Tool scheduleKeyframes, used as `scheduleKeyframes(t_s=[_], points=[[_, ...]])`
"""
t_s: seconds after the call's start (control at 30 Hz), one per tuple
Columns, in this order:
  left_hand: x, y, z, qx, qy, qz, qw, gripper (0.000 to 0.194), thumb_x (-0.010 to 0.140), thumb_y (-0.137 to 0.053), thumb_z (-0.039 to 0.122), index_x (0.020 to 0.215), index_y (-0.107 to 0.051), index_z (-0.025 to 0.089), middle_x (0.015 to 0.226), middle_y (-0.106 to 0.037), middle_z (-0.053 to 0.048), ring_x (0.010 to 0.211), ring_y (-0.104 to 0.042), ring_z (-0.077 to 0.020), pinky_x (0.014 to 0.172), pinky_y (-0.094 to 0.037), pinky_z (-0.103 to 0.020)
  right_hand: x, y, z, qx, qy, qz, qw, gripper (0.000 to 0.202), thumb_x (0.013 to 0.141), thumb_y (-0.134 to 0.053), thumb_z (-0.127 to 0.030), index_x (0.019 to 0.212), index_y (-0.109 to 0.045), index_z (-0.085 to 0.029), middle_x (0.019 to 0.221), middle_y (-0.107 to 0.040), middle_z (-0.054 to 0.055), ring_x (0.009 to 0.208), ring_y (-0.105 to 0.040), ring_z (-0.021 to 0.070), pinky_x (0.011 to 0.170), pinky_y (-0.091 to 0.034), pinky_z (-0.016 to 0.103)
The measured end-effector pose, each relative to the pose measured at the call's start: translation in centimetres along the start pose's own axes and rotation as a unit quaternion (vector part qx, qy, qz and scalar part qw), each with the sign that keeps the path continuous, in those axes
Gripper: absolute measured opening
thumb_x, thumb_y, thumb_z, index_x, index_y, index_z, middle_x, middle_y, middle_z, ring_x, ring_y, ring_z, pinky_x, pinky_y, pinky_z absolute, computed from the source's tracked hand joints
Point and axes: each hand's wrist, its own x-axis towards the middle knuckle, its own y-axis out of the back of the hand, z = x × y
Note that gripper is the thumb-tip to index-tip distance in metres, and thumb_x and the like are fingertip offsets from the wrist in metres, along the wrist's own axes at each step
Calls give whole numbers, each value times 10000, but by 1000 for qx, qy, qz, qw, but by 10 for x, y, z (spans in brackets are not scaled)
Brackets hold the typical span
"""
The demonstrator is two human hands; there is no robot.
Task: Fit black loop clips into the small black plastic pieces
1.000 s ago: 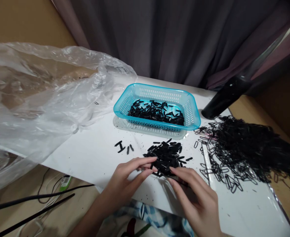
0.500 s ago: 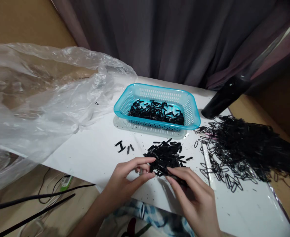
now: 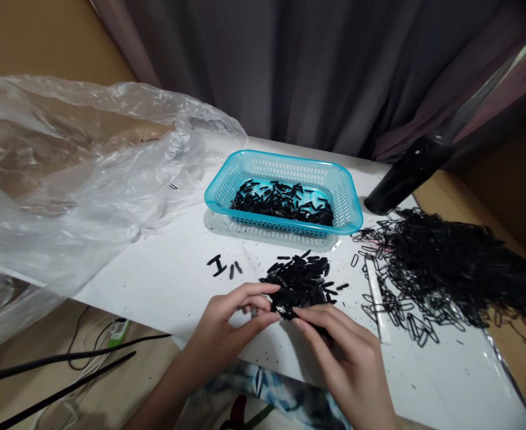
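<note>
While a heap of black pieces [image 3: 299, 278] is lying below the frame's centre on the white worktop [image 3: 155, 280], we are holding our left hand [image 3: 227, 319] at the heap's lower left, grip apart at the tips. Our right hand [image 3: 352, 352] is curling at its lower edge, leaving us unable to tell whether that grip is clamping anything.

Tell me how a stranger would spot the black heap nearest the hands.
On the white tabletop, find the blue basket. In front, by both hands, lies the heap of short black pieces. Its pieces look solid, unlike the pile of loops at right.
</note>
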Motion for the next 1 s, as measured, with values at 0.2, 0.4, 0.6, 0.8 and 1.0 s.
scheduleKeyframes(t_s=[0.2,0.4,0.6,0.8,1.0], points=[[0,0,-1,0,5,0,1000,250,866,-726,199,1116,-721,197,759,-764,18,705,-691,-118,701,-531,-187,1,0,0,9,-4,-1,1000,166,962,-588,-154,991,-736,-222,899,-773,34,797,-741,167,700,-601,252],[1,1,-1,16,-12,-5,1000,256,877,-718,184,1131,-705,207,753,-746,40,707,-688,-103,725,-530,-172,-1,1,-1,-26,26,-5,999,168,967,-573,-117,986,-715,-203,887,-764,31,772,-728,151,690,-583,234],[-4,-5,-4,107,-47,17,993,214,919,-656,168,1120,-659,243,842,-739,37,769,-709,-121,763,-538,-212,-4,-4,-3,-141,101,2,985,245,953,-495,-50,1061,-702,-124,874,-762,79,723,-717,179,646,-599,273],[-8,-8,-2,268,-183,26,945,214,917,-525,56,809,-563,237,718,-692,53,689,-639,-147,703,-472,-274,-5,-11,-6,-176,99,11,979,285,964,-453,-75,1073,-714,-108,816,-757,90,676,-714,198,599,-594,291],[-6,-10,6,314,-212,37,925,272,912,-489,21,734,-470,226,697,-675,31,675,-619,-158,704,-452,-280,-3,-14,-9,-160,92,39,982,267,927,-488,-55,1062,-709,-118,833,-761,86,691,-713,201,602,-585,289]])
